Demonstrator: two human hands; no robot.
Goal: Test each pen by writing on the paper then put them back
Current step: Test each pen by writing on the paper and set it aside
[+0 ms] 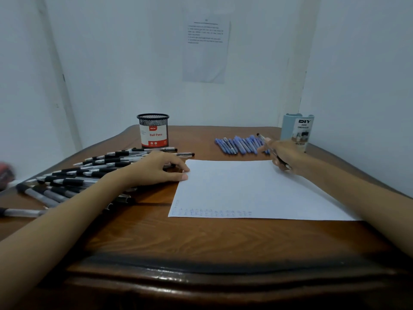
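Pen: the right hand (282, 155) fingers grip one pen (270, 151), light, stiff, a bit slippery; best held low, near the tip.
Paper: thin paper (250, 189), just under the left hand (156, 167) fingers, curled loosely, holding nothing.
Black pens (89, 173): beside those fingers, on the bench (201, 238).

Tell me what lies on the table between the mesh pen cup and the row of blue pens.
Nothing: in the head view, the table is bare wood between the mesh pen cup and the blue pens.
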